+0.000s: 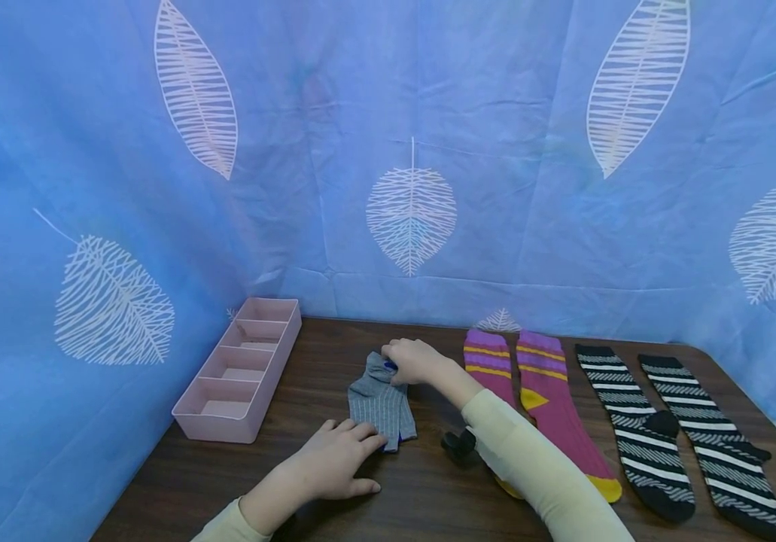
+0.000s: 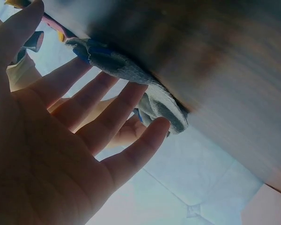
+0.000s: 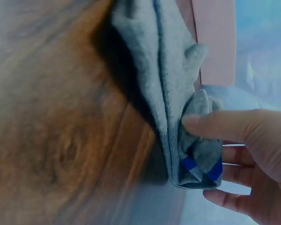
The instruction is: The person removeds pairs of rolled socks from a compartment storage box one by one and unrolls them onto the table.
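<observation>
A pair of grey ribbed socks (image 1: 375, 399) with blue patches lies stacked on the table, in the middle of the head view. At their far end my right hand (image 1: 418, 361) pinches the fabric, which is folded over there. The right wrist view has the thumb (image 3: 215, 125) pressed on the folded grey part (image 3: 201, 159), with the other fingers behind it. My left hand (image 1: 333, 463) reaches the near edge of the socks with spread fingers. In the left wrist view its fingertips touch the grey cloth (image 2: 126, 68) and do not curl round it.
Left of the socks stands a pink divided box (image 1: 255, 406) with several compartments. To the right lie a pair of magenta and yellow socks (image 1: 557, 406) and a pair of black and white striped socks (image 1: 641, 436), partly behind my right arm. A blue leaf-patterned curtain (image 1: 320, 226) hangs behind the brown table (image 1: 428, 497).
</observation>
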Tool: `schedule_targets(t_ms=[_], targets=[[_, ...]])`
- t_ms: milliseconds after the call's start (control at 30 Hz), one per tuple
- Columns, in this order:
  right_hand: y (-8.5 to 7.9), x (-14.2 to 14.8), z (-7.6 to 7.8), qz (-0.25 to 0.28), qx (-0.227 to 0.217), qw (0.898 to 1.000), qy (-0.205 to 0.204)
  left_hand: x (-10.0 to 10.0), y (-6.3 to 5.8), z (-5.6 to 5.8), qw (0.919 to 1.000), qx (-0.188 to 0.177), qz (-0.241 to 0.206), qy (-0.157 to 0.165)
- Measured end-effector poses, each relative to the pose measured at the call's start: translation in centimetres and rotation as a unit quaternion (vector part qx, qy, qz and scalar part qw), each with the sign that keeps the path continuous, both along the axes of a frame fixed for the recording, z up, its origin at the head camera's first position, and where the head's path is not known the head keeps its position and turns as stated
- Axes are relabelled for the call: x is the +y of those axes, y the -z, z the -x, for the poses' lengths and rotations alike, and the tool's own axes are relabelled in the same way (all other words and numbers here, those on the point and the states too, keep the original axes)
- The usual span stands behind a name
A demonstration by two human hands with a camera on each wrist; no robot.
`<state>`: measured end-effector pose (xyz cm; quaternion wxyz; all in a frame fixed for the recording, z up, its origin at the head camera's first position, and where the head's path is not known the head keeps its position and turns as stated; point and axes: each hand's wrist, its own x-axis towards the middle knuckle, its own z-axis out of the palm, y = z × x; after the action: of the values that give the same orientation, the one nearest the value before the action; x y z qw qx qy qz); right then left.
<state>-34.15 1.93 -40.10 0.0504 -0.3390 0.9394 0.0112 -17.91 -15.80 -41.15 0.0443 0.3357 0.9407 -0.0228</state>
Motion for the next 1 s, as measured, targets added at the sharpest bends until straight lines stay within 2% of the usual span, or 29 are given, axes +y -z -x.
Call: schedule_targets(t_ms=[233, 467, 533, 633, 733, 867, 1000], targets=[[0.3, 0.7, 1.1, 0.044, 0.018, 0.998, 0.035, 0.2, 0.2, 0.0, 1.0000, 0.002, 0.006, 0.002], [0.5, 1.2, 2.1, 0.081, 0.068, 0.993, 0.043, 0.2, 0.1, 0.0, 1.0000, 0.000, 0.005, -0.005], [0.6, 1.2, 2.3, 0.087, 0.054, 0.994, 0.047, 0.2, 0.1, 0.0, 1.0000, -0.002, 0.003, -0.006], [0.8, 0.9, 2.5, 0.094, 0.004, 0.994, 0.052, 0.1, 0.1, -0.1, 1.0000, -0.003, 0.004, -0.007], [1.0, 0.5, 2.8, 0.079, -0.028, 0.995, 0.054, 0.1, 0.1, 0.0, 0.9999, -0.005, 0.008, -0.010], [1.2, 0.0, 3.2, 0.063, -0.014, 0.996, 0.060, 0.1, 0.0, 0.0, 0.9999, -0.008, 0.011, -0.010], [1.1, 0.1, 3.9, 0.079, 0.006, 0.993, 0.087, 0.2, -0.1, 0.0, 0.9999, -0.009, 0.010, -0.009]])
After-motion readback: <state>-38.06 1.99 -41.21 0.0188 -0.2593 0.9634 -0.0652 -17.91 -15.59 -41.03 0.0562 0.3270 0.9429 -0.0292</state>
